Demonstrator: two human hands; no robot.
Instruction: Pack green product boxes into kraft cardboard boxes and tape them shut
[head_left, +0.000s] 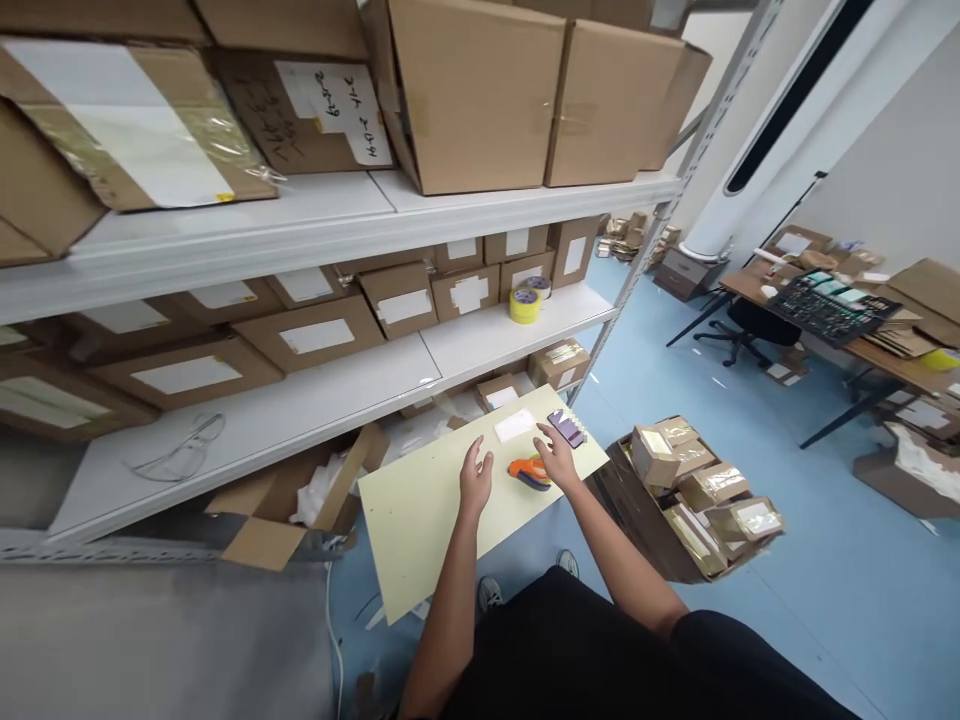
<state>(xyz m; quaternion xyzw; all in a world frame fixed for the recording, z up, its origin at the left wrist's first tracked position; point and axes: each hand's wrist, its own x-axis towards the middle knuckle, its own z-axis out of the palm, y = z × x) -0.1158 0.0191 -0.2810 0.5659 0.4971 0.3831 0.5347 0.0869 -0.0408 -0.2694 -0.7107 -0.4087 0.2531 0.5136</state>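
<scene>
White rectangle (514,426) lying near far edge of tabletop (409,520) — left hand (475,480), right hand (556,457) flanking it, fingers parting wide — pale surface stretching leftward.

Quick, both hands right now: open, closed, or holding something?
Left hand: open, holding nothing, over the pale tabletop.
Right hand: open, nothing visibly held, near the orange tool.
</scene>
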